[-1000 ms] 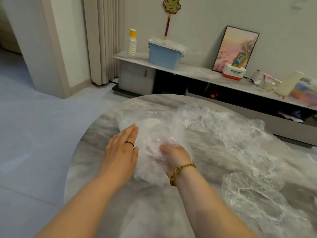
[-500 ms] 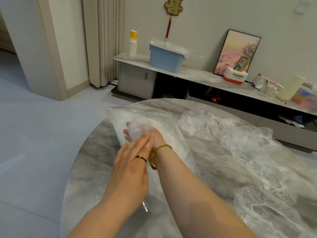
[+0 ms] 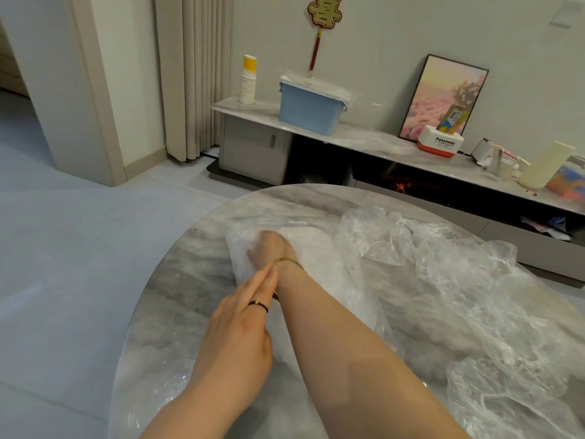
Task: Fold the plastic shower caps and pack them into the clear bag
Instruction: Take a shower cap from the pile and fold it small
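While wrist-deep in bag (image 3: 329,274), right hand (image 3: 267,248)

The right hand (image 3: 267,248) lay inside the clear bag (image 3: 316,248) near the desk's (image 3: 177,280) far left edge, its grip blurred. The left hand (image 3: 240,324), fingers straight, lay against the right wrist. Loose shower caps (image 3: 459,280) were heaped towards the right edge.

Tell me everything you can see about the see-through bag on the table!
The clear bag is thin, wrinkled, shiny plastic lying flat on the marble table, near its left edge. A whitish wad, probably folded caps, shows through it. The right hand is pushed inside its mouth, hazy under the film. The left hand lays straight fingers at the opening, beside that wrist. Loose shower caps crowd its right side.
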Available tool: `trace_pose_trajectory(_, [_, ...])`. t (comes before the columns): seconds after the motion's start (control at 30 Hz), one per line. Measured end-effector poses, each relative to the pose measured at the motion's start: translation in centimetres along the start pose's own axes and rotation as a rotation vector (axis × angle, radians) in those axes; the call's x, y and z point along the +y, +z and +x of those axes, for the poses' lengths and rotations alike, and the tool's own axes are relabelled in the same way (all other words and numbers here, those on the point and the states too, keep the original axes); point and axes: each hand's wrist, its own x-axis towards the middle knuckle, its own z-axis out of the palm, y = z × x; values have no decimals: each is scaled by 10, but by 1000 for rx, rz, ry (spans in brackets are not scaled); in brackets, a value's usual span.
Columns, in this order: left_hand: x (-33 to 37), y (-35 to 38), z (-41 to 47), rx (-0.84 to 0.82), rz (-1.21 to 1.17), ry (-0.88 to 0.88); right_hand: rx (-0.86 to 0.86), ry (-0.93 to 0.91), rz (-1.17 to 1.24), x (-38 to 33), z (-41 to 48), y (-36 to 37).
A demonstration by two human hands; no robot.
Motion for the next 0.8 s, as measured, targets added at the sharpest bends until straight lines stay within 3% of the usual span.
trace_pose_trajectory(0.23, [-9, 12, 5, 33, 94, -65, -25, -39, 281, 15, -31, 4])
trace_pose_trajectory(0.6, [-9, 15, -3, -85, 398, -123, -24, -297, 4, 77, -154, -26])
trace_pose_trajectory(0.7, [2, 14, -5, -66, 425, -66, 94, -234, 23, 122, -194, -43])
trace_pose_trajectory(0.8, [12, 13, -17, -10, 466, 9, 122, -92, -127, 178, -233, -60])
